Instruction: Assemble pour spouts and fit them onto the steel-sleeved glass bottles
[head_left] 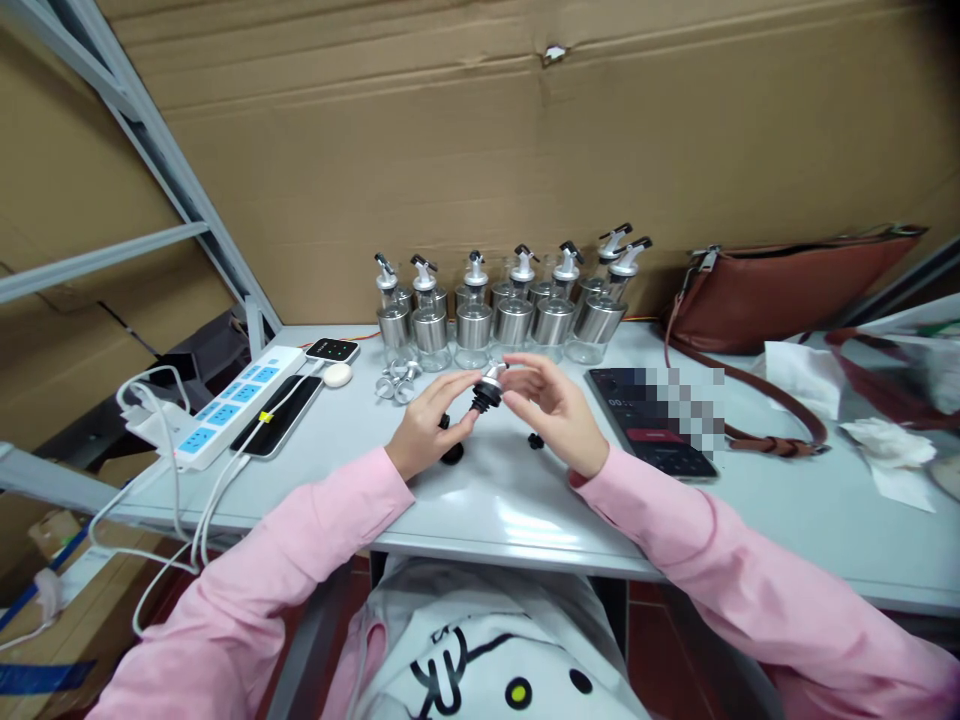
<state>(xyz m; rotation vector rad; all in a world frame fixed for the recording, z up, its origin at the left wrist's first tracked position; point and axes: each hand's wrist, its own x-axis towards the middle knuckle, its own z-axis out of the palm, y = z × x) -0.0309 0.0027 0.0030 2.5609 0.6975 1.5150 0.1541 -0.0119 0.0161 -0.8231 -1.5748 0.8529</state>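
Between my two hands, over the middle of the table, is a bottle pour spout (pixel 488 391) with a silver top and a black ribbed stopper. My left hand (pixel 429 422) is closed on it from the left, thumb under the ribbed part. My right hand (pixel 561 412) curls round the silver top from the right, its fingertips at the spout. Black round parts (pixel 451 453) lie partly hidden under my left hand. A small black piece (pixel 535 440) rests by my right hand. Loose silver parts (pixel 397 382) are grouped to the left.
Several glass bottles (pixel 474 325) with steel sleeves stand at the back, the front ones with spouts. A power strip (pixel 240 405), cables and a phone (pixel 279 415) are at left. At right are a large phone (pixel 637 420), brown bag (pixel 787 295) and crumpled tissues (pixel 889 445).
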